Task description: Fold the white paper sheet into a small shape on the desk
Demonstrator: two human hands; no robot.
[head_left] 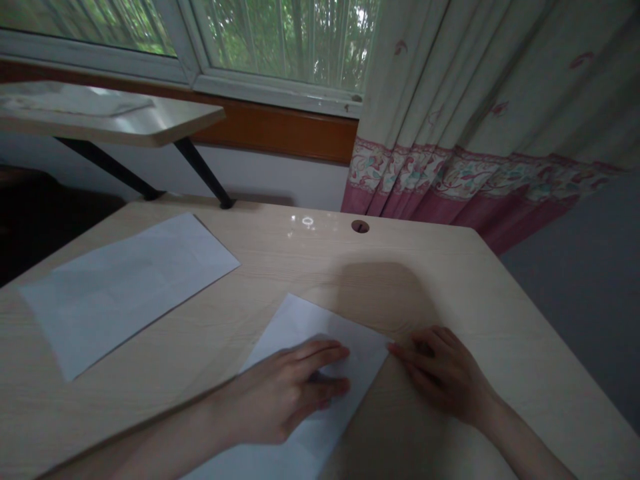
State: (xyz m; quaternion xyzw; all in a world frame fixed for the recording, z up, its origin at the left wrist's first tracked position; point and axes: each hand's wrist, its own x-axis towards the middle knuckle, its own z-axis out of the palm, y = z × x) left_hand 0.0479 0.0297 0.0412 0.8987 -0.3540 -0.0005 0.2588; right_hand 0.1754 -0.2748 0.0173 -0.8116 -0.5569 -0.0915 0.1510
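A white sheet of paper (305,327) lies on the light wooden desk (280,260) close to me. My left hand (285,390) rests flat on it, fingers spread and pointing right. My right hand (443,377) lies on the desk just right of the sheet, its fingertips touching the paper's right corner. Neither hand grips anything. The near part of the sheet is hidden under my left forearm.
A second white sheet (125,287) lies at the desk's left. A round cable hole (360,227) is near the far edge. A raised shelf (110,120) on black legs stands at the back left. A curtain (480,133) hangs at the right, below a window.
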